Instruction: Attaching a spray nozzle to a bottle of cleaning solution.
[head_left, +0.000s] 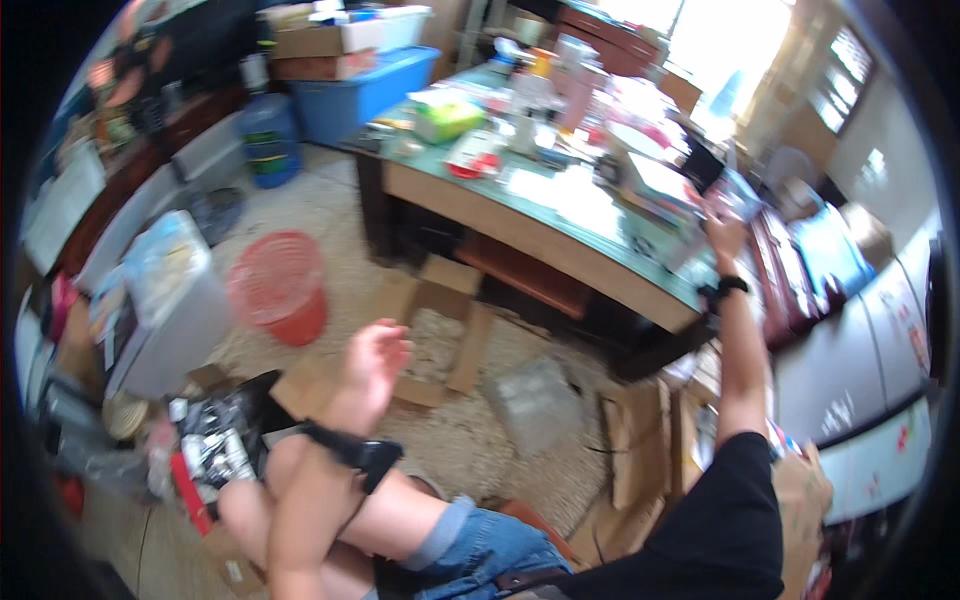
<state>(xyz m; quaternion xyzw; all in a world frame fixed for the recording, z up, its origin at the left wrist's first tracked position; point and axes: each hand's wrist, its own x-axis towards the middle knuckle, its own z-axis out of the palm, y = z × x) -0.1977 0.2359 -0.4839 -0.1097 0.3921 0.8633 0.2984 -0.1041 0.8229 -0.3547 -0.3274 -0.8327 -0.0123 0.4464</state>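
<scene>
My left hand (379, 367) is raised above the floor near my knees, its fingers loosely bent and apart, with nothing in it. A black strap with a dark device circles that wrist. My right arm reaches out to the right end of the glass-topped desk (487, 195). There my right hand (725, 229) is at a clear plastic bag (735, 196), beside a stack of boxes and papers (660, 184); blur hides whether its fingers grip anything. A black band is on the right wrist.
An open cardboard box (435, 345) and a red plastic basket (281, 289) stand on the floor. More cardboard (637, 450) lies to the right. A blue storage bin (360, 90) and a water jug (266, 142) stand beyond. Bottles crowd the desk.
</scene>
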